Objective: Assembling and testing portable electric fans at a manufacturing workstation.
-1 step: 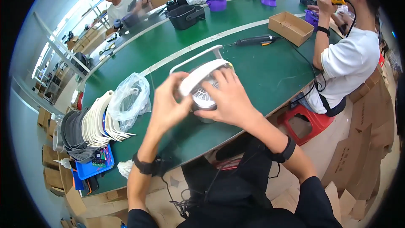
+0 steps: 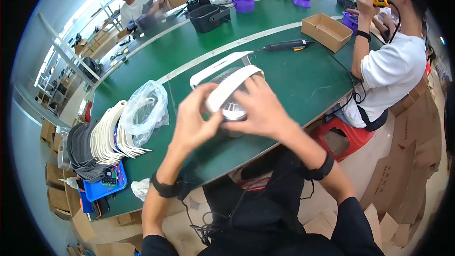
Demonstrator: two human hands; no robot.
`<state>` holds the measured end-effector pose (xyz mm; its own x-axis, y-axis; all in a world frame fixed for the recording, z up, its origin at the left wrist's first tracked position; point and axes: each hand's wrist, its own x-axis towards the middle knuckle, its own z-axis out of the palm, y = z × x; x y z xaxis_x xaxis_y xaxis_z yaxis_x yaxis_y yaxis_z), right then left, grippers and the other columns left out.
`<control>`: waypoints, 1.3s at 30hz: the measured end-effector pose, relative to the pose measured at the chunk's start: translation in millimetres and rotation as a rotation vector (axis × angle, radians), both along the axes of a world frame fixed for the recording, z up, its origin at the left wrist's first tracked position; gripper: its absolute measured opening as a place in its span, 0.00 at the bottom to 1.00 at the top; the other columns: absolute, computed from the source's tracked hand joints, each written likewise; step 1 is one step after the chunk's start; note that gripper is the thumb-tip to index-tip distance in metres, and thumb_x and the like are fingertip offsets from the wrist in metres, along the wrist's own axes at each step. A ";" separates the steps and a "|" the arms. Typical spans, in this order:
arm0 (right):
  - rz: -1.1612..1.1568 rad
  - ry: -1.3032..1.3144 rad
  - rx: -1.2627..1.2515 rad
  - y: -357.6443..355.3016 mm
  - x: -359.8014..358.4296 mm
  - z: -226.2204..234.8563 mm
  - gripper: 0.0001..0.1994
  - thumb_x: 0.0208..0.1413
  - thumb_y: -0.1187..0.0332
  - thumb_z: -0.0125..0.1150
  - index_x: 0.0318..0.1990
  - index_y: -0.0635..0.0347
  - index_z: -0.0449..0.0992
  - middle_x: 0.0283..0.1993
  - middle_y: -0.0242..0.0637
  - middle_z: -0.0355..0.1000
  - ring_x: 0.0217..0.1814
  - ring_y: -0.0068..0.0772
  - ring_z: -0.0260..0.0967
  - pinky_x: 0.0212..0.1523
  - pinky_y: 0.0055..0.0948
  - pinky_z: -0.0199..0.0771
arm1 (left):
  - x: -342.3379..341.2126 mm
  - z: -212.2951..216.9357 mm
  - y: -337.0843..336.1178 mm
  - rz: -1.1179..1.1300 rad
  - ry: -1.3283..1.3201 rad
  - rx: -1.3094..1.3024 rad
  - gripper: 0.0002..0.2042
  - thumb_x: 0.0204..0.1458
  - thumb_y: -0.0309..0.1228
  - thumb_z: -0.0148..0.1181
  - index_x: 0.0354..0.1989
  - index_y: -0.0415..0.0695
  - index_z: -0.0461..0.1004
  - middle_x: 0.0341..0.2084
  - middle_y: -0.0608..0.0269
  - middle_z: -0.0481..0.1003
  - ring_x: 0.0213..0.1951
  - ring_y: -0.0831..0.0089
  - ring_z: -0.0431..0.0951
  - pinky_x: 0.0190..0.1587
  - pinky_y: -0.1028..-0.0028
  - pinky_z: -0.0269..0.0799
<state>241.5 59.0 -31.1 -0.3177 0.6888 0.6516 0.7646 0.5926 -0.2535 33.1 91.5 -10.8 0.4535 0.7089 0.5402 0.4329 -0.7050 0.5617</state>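
In the head view, both hands hold a white, round plastic device with a grille and a curved white band, near the edge of a green table. The left hand grips its left side between fingers and thumb; the right hand curls around its right side, fingers over the rim. An upright white plastic frame stands out behind it.

To the left, a blue plastic tray contains small green circuit boards beside fanned grey and cream curved strips. A crumpled clear plastic bag lies against the strips. Farther back stand an open black plastic bin with a handle, its contents unclear, a round purple plastic tub and an open brown cardboard box.
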 end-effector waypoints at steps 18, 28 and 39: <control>0.220 -0.331 -0.079 126.4 -31.4 64.9 0.19 0.52 0.48 0.70 0.34 0.55 0.85 0.36 0.40 0.75 0.40 0.49 0.77 0.40 0.46 0.75 | -10.2 -69.6 -16.3 0.212 -0.258 -0.409 0.12 0.58 0.26 0.67 0.42 0.30 0.73 0.34 0.57 0.79 0.38 0.76 0.80 0.38 0.75 0.81; -0.365 0.059 0.275 89.7 4.7 53.5 0.12 0.53 0.55 0.69 0.39 0.49 0.84 0.31 0.33 0.78 0.32 0.40 0.75 0.30 0.39 0.75 | 9.2 -1.1 62.2 -0.048 -0.046 -0.052 0.16 0.48 0.20 0.63 0.47 0.36 0.73 0.42 0.52 0.74 0.43 0.60 0.80 0.46 0.66 0.80; 0.318 0.865 -0.464 -6.8 52.0 14.4 0.41 0.59 0.65 0.68 0.75 0.61 0.51 0.66 0.47 0.66 0.66 0.33 0.64 0.66 0.38 0.64 | 22.1 99.9 67.2 -0.474 0.622 0.375 0.18 0.46 0.22 0.63 0.47 0.42 0.73 0.45 0.56 0.73 0.49 0.55 0.76 0.48 0.62 0.76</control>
